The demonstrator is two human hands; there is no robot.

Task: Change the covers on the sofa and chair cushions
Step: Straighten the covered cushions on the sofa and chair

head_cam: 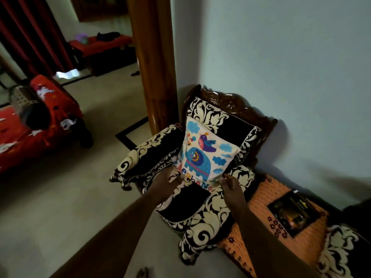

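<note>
A white cushion [206,155] printed with a blue elephant, a bird and clouds stands tilted on the seat of a carved wooden chair [230,101], leaning on its back. The chair wears a black and cream floral cover [200,213]. My left hand [170,177] holds the cushion's lower left corner, its fingers partly hidden under the fabric. My right hand [230,184] pinches the lower right corner with thumb and fingers.
An orange woven side table [267,201] with a dark box [295,213] stands right of the chair. A red-covered sofa [30,135] is at the left. A wooden pillar [154,67] rises behind the chair. Another black and cream cover [341,251] shows at bottom right.
</note>
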